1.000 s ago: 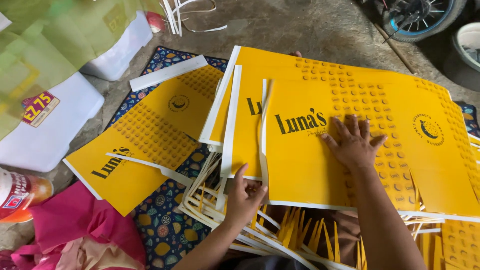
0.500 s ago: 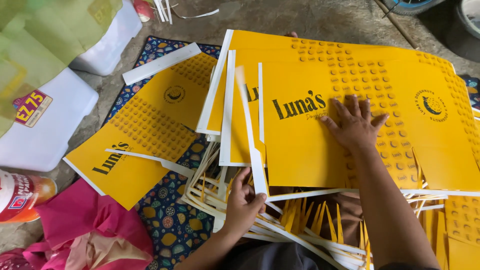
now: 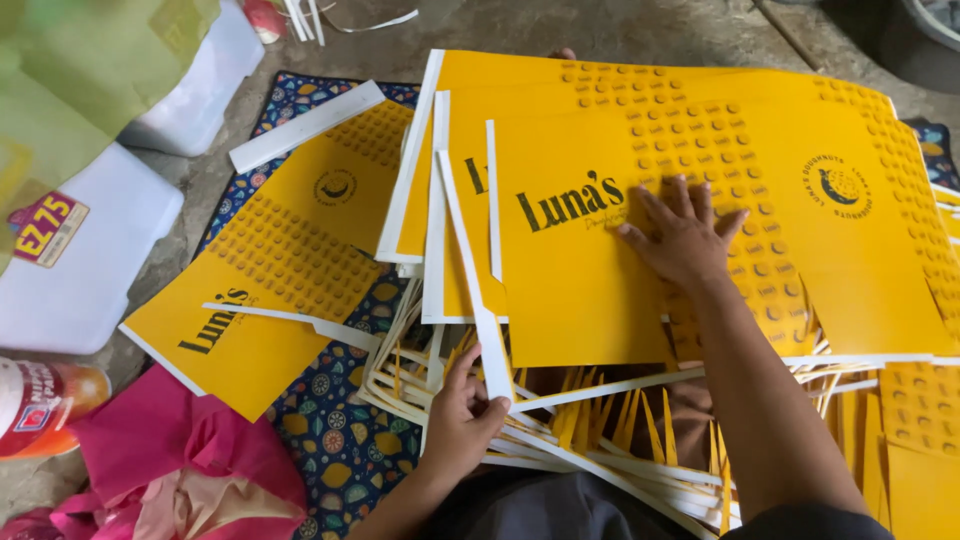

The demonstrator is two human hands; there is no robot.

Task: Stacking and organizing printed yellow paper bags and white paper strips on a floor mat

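My right hand lies flat, fingers spread, on the top yellow printed cardboard sheet of a stack in front of me. My left hand grips the lower end of a long white trim strip that runs up along the left edge of that sheet. More yellow sheets lie fanned out beneath the top one. Under the stack sits a heap of white and yellow offcut strips.
A separate yellow sheet lies to the left on a patterned blue mat, with a loose white strip above it. White packets, a green plastic bag, pink cloth and a bottle crowd the left side.
My left hand has taken hold of the white strip and lifted it away from the sheet's left edge. My right hand stays pressed on the top sheet.
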